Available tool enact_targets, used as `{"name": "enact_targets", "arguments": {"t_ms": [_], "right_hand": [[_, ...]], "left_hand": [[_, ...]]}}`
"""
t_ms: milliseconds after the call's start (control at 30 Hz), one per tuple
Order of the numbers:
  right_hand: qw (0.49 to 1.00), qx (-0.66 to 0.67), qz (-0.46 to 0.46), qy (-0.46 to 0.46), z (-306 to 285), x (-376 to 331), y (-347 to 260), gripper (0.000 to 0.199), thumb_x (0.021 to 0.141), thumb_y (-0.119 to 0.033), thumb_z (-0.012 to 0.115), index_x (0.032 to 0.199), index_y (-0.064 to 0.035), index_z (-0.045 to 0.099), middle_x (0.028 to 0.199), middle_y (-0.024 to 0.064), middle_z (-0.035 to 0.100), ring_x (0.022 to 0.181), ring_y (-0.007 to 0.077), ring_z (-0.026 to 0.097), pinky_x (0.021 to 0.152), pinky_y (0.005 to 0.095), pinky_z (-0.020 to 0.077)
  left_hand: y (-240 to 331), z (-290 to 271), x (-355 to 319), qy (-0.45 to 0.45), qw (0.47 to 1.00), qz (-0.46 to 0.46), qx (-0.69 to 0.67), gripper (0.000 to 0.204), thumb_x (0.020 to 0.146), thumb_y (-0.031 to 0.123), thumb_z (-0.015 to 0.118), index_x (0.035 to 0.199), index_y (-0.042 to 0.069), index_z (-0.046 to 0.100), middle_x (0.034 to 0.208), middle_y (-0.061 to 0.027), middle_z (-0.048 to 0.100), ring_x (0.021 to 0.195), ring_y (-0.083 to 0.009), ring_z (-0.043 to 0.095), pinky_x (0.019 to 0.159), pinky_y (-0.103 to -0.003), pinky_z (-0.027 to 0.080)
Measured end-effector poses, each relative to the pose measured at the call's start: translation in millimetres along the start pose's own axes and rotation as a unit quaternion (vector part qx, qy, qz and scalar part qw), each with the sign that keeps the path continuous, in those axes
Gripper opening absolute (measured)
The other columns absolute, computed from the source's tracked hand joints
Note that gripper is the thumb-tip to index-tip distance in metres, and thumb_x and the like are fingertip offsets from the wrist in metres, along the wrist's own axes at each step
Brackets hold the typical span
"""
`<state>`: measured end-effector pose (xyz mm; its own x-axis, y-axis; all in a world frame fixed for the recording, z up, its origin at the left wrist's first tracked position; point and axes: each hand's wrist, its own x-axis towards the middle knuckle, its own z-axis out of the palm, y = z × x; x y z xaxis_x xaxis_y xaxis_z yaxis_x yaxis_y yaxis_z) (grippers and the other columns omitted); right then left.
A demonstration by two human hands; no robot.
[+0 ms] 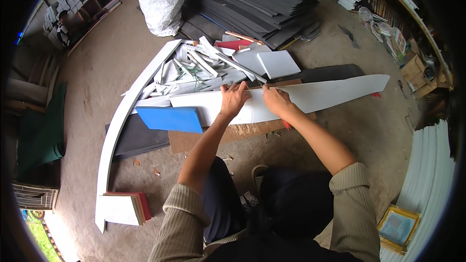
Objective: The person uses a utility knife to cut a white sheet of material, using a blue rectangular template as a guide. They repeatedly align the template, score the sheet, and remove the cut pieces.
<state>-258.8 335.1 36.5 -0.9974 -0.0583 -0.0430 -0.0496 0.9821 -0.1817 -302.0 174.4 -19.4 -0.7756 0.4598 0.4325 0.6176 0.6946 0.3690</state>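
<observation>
Under the left hand point(234, 100), fingers apart, and curled right hand point(277, 101), whose hold I cannot tell, lies the white panel point(325, 96), seemingly being steadied; the next move calls for even pressure.

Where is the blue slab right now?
In the head view, the blue slab lies left of centre, to the left of the person's left hand, by the left end of the long white board.
</observation>
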Motion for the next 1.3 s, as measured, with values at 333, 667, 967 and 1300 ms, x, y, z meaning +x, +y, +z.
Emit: {"name": "enact_targets", "arguments": {"t_ms": [333, 667, 967, 1300], "right_hand": [[0.975, 0.121, 0.129, 0.132, 32, -74, -47, 0.022, 0.084, -0.025, 0.044, 0.084, -0.0045, 0.052, 0.066, 0.0167, 0.061, 0.063, 0.0344, 0.061, 0.056, 0.0451, 0.0471], [0.977, 0.098, 0.134, 0.131, 48, -73, -58, 0.02, 0.086, -0.022, 0.041, 0.087, -0.0034, 0.049, 0.061, 0.0184, 0.059, 0.06, 0.0336, 0.061, 0.055, 0.0436, 0.0482], [0.981, 0.095, 0.135, 0.104, 51, -73, -57, 0.021, 0.086, -0.021, 0.039, 0.087, -0.0025, 0.048, 0.063, 0.0193, 0.06, 0.061, 0.0346, 0.061, 0.055, 0.0438, 0.0487], [0.979, 0.101, 0.163, 0.074, 44, -77, -63, 0.022, 0.085, -0.02, 0.038, 0.089, -0.0014, 0.049, 0.068, 0.0202, 0.061, 0.066, 0.0351, 0.062, 0.059, 0.0436, 0.0494]], "left_hand": [[13, 2, -36, 0.043, 0.998, 0.021, 0.037, 0.02, 0.076, 0.022, 0.058, 0.089, 0.013, 0.044, 0.081, 0.0018, 0.055, 0.086, -0.0176, 0.05, 0.075, -0.044, 0.029], [10, 3, -41, 0.033, 0.997, 0.061, 0.015, 0.02, 0.077, 0.023, 0.057, 0.088, 0.013, 0.044, 0.087, -0.0011, 0.055, 0.09, -0.0193, 0.048, 0.074, -0.044, 0.027], [8, 4, -41, 0.035, 0.998, 0.056, 0.012, 0.019, 0.077, 0.019, 0.059, 0.089, 0.013, 0.047, 0.086, 0.0019, 0.055, 0.086, -0.0176, 0.05, 0.077, -0.047, 0.026], [13, -2, -41, 0.049, 0.995, 0.08, 0.02, 0.02, 0.077, 0.022, 0.057, 0.09, 0.013, 0.044, 0.086, -0.0009, 0.054, 0.089, -0.0181, 0.049, 0.077, -0.045, 0.027]]}}
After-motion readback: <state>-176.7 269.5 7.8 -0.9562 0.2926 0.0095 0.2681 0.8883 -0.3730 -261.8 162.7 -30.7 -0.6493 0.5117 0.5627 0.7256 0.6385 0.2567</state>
